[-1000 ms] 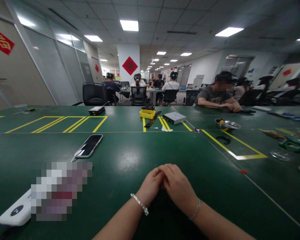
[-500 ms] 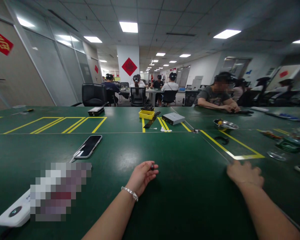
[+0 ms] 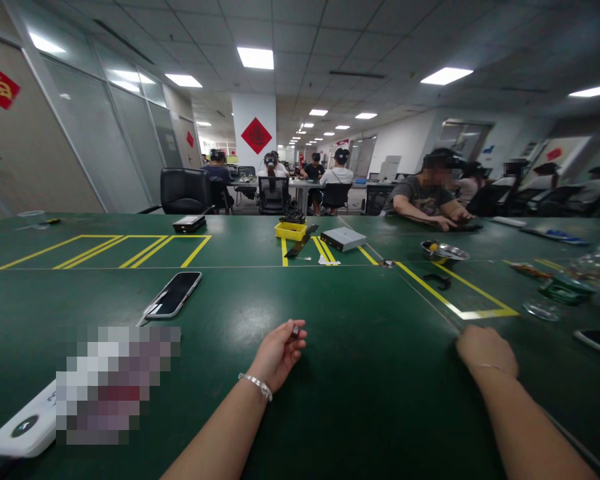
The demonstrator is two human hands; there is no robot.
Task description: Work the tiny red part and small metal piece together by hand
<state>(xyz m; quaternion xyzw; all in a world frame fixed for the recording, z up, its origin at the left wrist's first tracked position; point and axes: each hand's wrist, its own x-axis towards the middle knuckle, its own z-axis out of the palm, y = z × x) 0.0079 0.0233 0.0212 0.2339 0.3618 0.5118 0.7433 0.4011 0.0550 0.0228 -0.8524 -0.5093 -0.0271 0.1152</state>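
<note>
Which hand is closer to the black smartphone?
The left hand: it is nearer the person than the black smartphone and to its right, not touching it. The right hand is much farther right.

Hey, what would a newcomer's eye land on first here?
A long dark green workbench with yellow tape outlines fills the lower half of the view. At its front centre, a bare left hand wearing a silver beaded bracelet holds a small dark object, and the right hand lies off to the right. Far back, a red diamond sign stands out on a white pillar.
</note>
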